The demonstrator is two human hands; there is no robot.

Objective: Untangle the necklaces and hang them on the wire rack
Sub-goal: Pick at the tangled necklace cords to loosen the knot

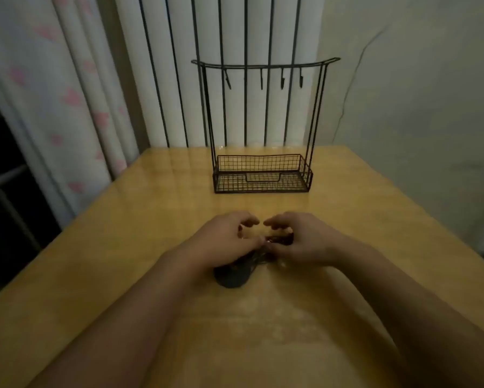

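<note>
A dark tangle of necklaces lies on the wooden table in front of me, partly hidden under my hands. My left hand pinches the cords at the tangle's left side, its fingers curled over them. My right hand pinches the dark cords at the right side, thumb and fingers bent round them. The two hands almost touch above the tangle. The black wire rack stands upright farther back on the table, with a mesh basket at its base and several bare hooks on its top bar.
A radiator with dark vertical gaps rises behind the table. A curtain with pink hearts hangs at the left, and a pale wall stands at the right. Bare tabletop lies between my hands and the rack.
</note>
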